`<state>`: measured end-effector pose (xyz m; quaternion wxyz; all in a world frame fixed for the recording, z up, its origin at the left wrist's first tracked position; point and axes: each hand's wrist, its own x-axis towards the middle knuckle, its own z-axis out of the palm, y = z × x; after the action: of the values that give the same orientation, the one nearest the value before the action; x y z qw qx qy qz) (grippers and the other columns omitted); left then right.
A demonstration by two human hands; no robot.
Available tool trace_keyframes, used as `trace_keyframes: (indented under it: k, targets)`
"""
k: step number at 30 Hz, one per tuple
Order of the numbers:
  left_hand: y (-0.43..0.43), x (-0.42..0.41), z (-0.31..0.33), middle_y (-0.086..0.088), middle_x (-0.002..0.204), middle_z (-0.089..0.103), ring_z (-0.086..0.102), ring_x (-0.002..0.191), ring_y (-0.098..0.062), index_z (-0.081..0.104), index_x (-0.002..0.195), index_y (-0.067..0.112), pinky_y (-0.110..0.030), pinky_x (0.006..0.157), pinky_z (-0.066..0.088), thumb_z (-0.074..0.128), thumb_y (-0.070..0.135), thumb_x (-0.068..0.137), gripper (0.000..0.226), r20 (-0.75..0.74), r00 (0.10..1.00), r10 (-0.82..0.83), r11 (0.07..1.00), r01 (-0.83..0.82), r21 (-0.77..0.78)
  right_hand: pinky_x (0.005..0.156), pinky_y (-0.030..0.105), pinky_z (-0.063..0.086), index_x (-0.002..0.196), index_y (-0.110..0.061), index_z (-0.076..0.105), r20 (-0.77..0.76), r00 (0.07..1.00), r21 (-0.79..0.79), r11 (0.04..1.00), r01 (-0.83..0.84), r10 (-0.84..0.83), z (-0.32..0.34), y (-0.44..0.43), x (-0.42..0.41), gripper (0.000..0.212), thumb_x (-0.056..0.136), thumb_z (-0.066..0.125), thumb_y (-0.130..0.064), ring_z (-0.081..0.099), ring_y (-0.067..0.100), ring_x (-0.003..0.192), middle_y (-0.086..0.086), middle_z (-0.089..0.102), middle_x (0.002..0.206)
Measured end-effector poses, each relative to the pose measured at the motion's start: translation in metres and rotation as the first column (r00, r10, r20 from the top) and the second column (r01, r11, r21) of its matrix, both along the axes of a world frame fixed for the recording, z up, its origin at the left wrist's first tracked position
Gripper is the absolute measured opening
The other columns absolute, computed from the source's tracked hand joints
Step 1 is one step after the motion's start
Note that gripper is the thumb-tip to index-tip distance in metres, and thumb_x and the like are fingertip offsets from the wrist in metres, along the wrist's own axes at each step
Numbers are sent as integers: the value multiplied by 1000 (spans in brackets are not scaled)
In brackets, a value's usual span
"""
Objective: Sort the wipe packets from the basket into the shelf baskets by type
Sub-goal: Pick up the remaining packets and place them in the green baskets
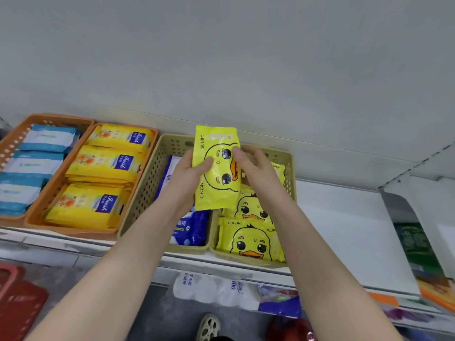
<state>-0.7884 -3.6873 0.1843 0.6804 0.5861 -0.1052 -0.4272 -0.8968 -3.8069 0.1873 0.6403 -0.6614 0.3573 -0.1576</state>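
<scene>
Hovering over the left rim of the beige basket [290,166], a yellow duck-face wipe packet [216,168] is being gripped at its sides by the left hand [188,179] and right hand [256,168]. Matching duck packets [251,242] are being held inside that basket, and blue packets [193,230] just left of it.

A plain grey wall [221,57] fills the top. Below it runs a white shelf [344,230]. At the far right lies a green and orange thing [418,254], too blurry to tell what it is. Under the shelf sits a white pack of rolls [209,287] with blue writing. A purple bag [280,306] is just beside it. A pale shoe [208,327] with holes stands on the grey floor [160,316].
</scene>
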Motion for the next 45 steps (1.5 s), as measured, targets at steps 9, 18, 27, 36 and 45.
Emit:
trace_keyframes:
  k: [9, 18, 27, 36, 45]
  targets:
    - [-9, -14, -3, -2, 110, 71, 70, 98, -19, 58, 122, 24, -29, 75, 59, 78, 8, 81, 48, 346, 888, -303, 948, 244, 206, 69, 38, 55, 101, -22, 59, 101, 953, -27, 957, 290, -286, -5, -40, -44, 21, 85, 69, -12, 67, 22, 80, 15, 68, 106]
    - [-28, -26, -3, -2, 136, 56, 53, 124, -19, 55, 136, 27, -36, 107, 41, 73, 16, 86, 54, 798, 468, -380, 916, 73, 394, 89, 47, 54, 92, -36, 68, -132, 963, -464, 873, 149, -235, -12, -56, -73, 21, 82, 72, -18, 65, 21, 102, -16, 68, 101]
    - [-25, -75, -48, -10, 148, 41, 45, 130, -29, 43, 144, 9, -36, 105, 38, 58, 19, 97, 50, 728, 128, -673, 739, 155, 656, 94, 31, 42, 109, -15, 72, -644, 754, -662, 588, -465, -130, -40, -46, -48, 36, 83, 57, 4, 53, 33, 115, 11, 59, 121]
    - [-27, -80, -63, -17, 157, 21, 21, 146, -37, 22, 153, 4, -39, 119, 25, 60, -3, 88, 76, 650, -58, -758, 649, 38, 760, 85, 36, 46, 123, -8, 53, -780, 613, -609, 372, -700, -123, -46, -22, -57, 29, 95, 55, -15, 55, 34, 109, 13, 58, 119]
    - [-25, -82, -58, -19, 150, 30, 43, 129, -34, 33, 144, 3, -35, 106, 37, 58, -2, 85, 65, 543, -167, -823, 557, -48, 829, 92, 38, 46, 142, -8, 38, -790, 610, -569, 444, -692, -62, -51, -24, -54, 54, 91, 53, 2, 50, 34, 120, 16, 48, 133]
